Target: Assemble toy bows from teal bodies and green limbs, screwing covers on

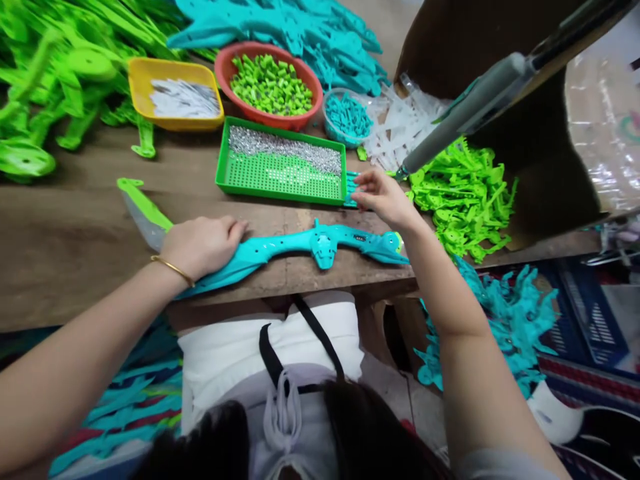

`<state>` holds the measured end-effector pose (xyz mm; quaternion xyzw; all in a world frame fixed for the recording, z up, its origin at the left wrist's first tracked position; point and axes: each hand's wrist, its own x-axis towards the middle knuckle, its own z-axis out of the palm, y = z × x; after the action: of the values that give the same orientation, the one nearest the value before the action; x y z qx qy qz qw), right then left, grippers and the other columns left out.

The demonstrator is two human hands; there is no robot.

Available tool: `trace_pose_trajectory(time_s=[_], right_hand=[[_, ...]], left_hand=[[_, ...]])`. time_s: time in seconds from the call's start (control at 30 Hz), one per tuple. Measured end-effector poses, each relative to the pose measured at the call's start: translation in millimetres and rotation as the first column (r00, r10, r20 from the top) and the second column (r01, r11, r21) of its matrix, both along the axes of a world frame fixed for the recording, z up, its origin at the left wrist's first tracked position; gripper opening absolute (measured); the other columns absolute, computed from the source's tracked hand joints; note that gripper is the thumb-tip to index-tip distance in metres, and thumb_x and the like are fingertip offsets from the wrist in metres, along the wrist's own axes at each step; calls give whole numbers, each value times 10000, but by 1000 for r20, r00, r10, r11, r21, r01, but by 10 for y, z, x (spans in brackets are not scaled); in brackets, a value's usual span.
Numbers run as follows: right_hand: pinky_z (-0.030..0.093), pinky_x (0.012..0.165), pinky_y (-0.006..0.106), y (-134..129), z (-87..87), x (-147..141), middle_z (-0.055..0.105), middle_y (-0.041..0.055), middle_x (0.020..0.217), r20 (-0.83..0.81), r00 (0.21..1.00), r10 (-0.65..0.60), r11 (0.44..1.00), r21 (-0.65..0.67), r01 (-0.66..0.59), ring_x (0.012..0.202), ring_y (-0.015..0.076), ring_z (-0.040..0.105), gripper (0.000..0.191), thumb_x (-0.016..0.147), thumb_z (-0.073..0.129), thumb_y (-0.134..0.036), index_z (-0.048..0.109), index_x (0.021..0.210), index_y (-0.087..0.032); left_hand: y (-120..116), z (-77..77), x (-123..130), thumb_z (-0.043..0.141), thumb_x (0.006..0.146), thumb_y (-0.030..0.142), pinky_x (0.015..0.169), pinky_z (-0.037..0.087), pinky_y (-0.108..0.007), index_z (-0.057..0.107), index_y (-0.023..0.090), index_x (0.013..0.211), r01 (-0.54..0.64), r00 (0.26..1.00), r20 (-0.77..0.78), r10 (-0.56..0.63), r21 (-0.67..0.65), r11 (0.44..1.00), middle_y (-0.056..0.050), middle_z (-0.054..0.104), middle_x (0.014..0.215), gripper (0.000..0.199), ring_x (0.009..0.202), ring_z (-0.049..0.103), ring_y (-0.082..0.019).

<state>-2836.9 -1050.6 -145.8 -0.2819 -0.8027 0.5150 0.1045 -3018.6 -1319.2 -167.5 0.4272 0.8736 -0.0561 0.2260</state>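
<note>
A long turquoise bow-shaped plastic piece [324, 248] lies along the front of the wooden table. My left hand [203, 245] is closed round its left end, beside a green and grey piece [145, 212]. At the right edge of the green perforated tray [283, 196], my right hand [383, 195] has its thumb and fingers apart, close to small turquoise parts [351, 189]; nothing shows between its fingers. Silver screws [285, 148] fill the back of the tray. Just beyond my right hand hangs the tip of a grey electric screwdriver [465, 110].
Behind the tray stand a yellow tray [137, 90], a red bowl [227, 73] of green bits and a clear tub [347, 119] of turquoise bits. Green parts [465, 200] heap at the right before a cardboard box [530, 147]. More green parts [75, 73] pile at the left.
</note>
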Motion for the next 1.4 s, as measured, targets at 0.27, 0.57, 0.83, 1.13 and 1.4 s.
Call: trace_pose_trajectory(time_s=[0.27, 0.57, 0.83, 1.13, 1.4], right_hand=[[405, 494, 224, -31, -104, 414, 603, -34, 612, 179, 981, 76, 990, -133, -53, 524, 82, 509, 249, 660, 772, -320, 638, 789, -155], [451, 840, 318, 211, -70, 291, 684, 42, 913, 359, 786, 504, 854, -73, -514, 882, 183, 603, 309, 720, 710, -459, 727, 826, -170], [448, 817, 313, 226, -148, 244, 584, 16, 891, 368, 734, 570, 809, -96, -580, 851, 156, 540, 352, 671, 747, -451, 703, 907, -193], [406, 678, 268, 288, -174, 197, 647, 0, 876, 572, 662, 485, 870, -245, -427, 807, 150, 561, 515, 577, 812, -508, 706, 980, -207], [346, 556, 220, 362, -178, 86, 577, -40, 719, 586, 578, 568, 818, -320, -479, 644, 92, 485, 443, 567, 828, -486, 676, 868, -199]], left_hand=[[39, -49, -4, 173, 916, 538, 799, 508, -501, 676, 142, 1125, -83, 996, -16, 83, -4, 997, -235, 684, 1108, 674, 1020, 650, -414], [46, -83, 3, 231, 895, 538, 804, 509, -494, 692, 161, 1086, -133, 990, -35, 134, 16, 991, -225, 691, 1100, 625, 1031, 648, -418], [46, -74, 11, 245, 891, 546, 795, 503, -514, 702, 152, 1036, -141, 990, -20, 142, 24, 990, -240, 693, 1077, 620, 1020, 648, -444], [22, -69, 43, 218, 902, 567, 736, 490, -467, 693, 149, 967, -137, 990, -41, 138, 34, 990, -235, 706, 1006, 636, 958, 664, -439], [-23, -83, 73, 191, 931, 569, 664, 451, -372, 672, 158, 941, -128, 989, -70, 132, 54, 990, -187, 719, 934, 633, 864, 678, -355]])
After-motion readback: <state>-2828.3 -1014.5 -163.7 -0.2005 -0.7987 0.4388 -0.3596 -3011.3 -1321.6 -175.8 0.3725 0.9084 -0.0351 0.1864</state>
